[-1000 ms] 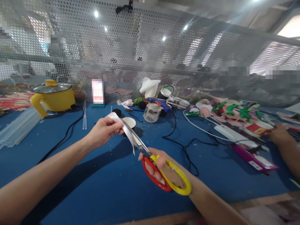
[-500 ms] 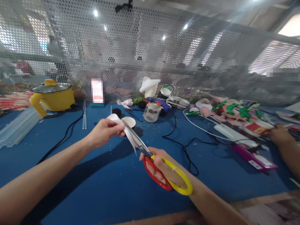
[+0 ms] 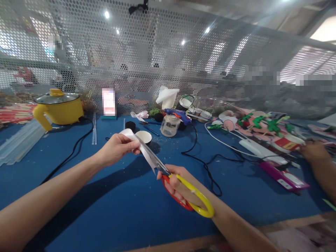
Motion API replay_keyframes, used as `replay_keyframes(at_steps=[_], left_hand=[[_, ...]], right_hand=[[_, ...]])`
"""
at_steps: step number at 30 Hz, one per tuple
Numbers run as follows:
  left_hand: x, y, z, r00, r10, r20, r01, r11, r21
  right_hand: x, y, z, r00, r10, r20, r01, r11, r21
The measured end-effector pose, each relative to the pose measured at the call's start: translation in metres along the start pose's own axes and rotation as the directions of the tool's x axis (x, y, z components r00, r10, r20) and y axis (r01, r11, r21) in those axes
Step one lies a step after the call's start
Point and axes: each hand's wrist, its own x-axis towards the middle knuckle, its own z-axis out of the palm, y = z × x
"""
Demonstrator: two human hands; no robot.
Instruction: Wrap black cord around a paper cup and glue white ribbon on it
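My left hand [image 3: 121,147] pinches a white ribbon [image 3: 149,157] between thumb and fingers, its tail hanging down to the right and a loop showing above the fingers. In my right hand [image 3: 175,182] is a pair of scissors [image 3: 195,191] with one red and one yellow handle loop. The blades point up and left along the ribbon, close to my left fingertips, and look nearly closed. Just behind the blades stands a small white-lined cup [image 3: 144,137] with a dark outside. A black round piece [image 3: 130,126] lies beside it.
A clear jar [image 3: 170,126] with a blue glue gun [image 3: 178,114] stands behind. At left are a yellow electric pot [image 3: 61,110] and clear glue sticks [image 3: 22,141]. Black cable [image 3: 210,168], a power strip [image 3: 262,151] and a purple box [image 3: 283,176] lie right, near another person's hand [image 3: 315,150].
The scissor handles have come closer together as my right hand closed. The ribbon's tail has shifted slightly right against the blades. My left hand has stayed nearly still.
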Motion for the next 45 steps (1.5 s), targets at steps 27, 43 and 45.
replay_keyframes(at_steps=[27,43,45], left_hand=[[0.002,-0.001,-0.006,0.991,0.015,0.134,-0.016,1.000,0.008],[0.005,-0.003,-0.009,0.996,-0.019,0.090,0.050,0.929,-0.367],[0.006,-0.003,-0.008,0.999,-0.011,0.050,0.028,0.929,-0.369]], right_hand=[[0.001,0.001,-0.001,0.999,-0.049,-0.019,0.049,0.999,-0.003],[-0.009,-0.010,0.003,1.000,-0.007,0.029,0.006,0.999,0.034],[-0.009,-0.010,0.004,1.000,-0.005,0.025,0.004,0.999,0.047]])
